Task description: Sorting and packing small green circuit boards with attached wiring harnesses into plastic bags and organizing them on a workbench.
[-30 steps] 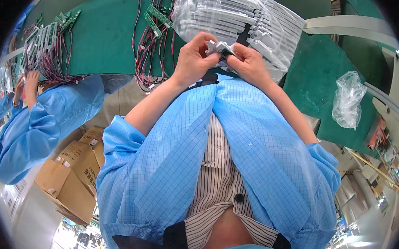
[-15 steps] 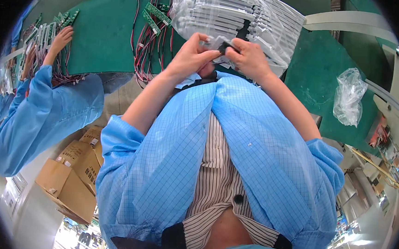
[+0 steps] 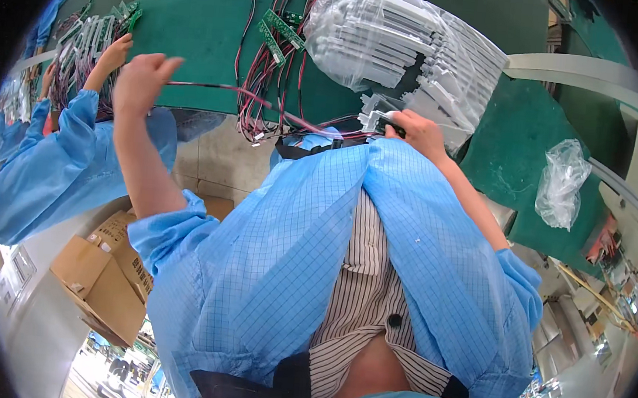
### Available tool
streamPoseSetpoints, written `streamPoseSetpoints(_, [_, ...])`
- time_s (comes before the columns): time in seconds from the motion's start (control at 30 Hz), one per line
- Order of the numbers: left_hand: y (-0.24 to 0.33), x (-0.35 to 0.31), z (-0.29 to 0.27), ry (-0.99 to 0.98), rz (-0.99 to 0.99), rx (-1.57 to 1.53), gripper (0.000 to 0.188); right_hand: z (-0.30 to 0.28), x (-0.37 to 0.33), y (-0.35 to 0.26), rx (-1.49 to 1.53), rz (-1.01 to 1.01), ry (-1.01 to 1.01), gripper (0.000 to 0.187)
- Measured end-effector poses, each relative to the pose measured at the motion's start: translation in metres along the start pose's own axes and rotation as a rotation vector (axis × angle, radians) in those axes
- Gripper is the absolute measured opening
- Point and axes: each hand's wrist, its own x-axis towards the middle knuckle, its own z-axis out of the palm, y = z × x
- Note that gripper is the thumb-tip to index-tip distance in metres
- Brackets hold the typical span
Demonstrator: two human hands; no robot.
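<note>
Out to the left, my left hand (image 3: 140,87) is closed on one end of a red and black cable (image 3: 205,84). The cable runs slack across to the right, past the front of my smock, toward a white plastic bracket (image 3: 373,114). My right hand (image 3: 418,134) grips this bracket at the table's front edge, with a small dark piece by the fingertips that I cannot make out. Just beyond the right hand lies a stack of similar white brackets (image 3: 390,30) in clear plastic wrap.
Bundled red and black cables (image 3: 255,109) with green circuit boards (image 3: 272,42) hang over the table edge. A crumpled clear bag (image 3: 563,183) lies on the green mat (image 3: 512,138) at right. At left, a co-worker's hand (image 3: 112,55) handles boards. Cardboard boxes (image 3: 98,287) stand below.
My hands have moved apart. The left has swung far left, drawing the cable out with it; the right stays near the wrapped stack with the bracket. The whole view has shifted slightly.
</note>
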Motion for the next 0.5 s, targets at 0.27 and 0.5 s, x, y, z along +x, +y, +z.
streamPoseSetpoints(0.27, [0.060,0.050,0.121,-0.206,0.211,-0.047,0.044,0.016,0.008,0.015,0.041,0.019,0.017,0.026])
streamPoseSetpoints(0.5, [0.078,0.049,0.146,-0.020,-0.071,-0.166,0.045,-0.022,0.071,0.024,-0.126,-0.100,0.296,0.021])
